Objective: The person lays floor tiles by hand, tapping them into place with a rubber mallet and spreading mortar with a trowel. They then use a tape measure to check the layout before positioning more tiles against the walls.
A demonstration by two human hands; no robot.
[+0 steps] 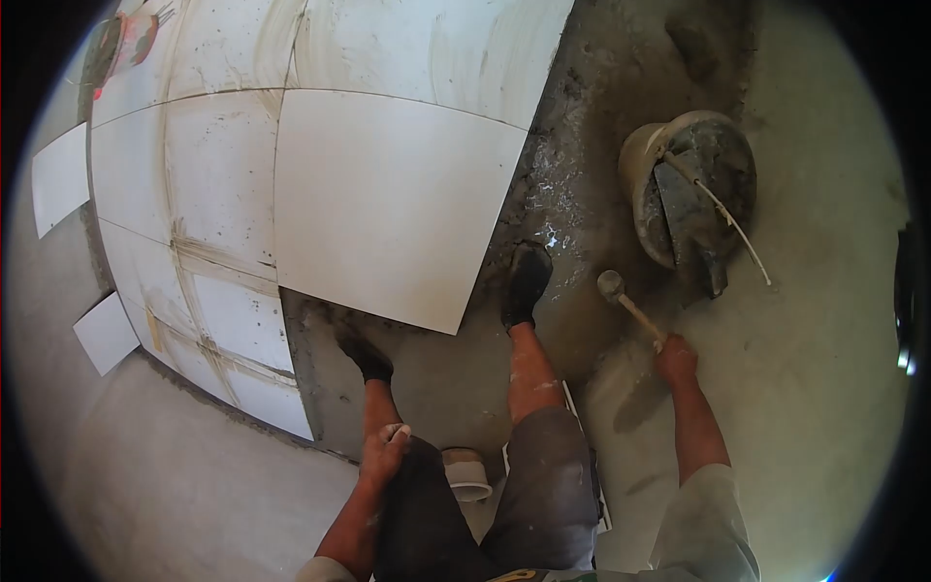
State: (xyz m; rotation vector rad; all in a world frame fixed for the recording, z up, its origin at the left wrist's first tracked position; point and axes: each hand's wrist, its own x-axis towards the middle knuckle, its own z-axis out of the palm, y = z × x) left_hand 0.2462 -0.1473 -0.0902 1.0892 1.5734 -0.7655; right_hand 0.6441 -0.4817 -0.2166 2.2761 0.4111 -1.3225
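My right hand [676, 359] grips a mallet [637, 316] by its light wooden handle. The mallet's rounded grey head hangs over the wet floor, to the right of my right foot. My left hand [387, 448] rests by my left knee with its fingers curled closed; whether anything is in them is hidden. Ahead of my feet lies a large clean white tile [383, 209], its near corner pointing between my legs. It borders smeared white tiles [218, 175] on its far and left sides.
A mortar-caked bucket [640, 160] stands at the right, with a dark flat piece and a thin stick across it. Wet grey mortar [572, 126] runs along the tile edge. A small pot [467, 475] sits between my legs. Loose white tiles [107, 333] lie at the left.
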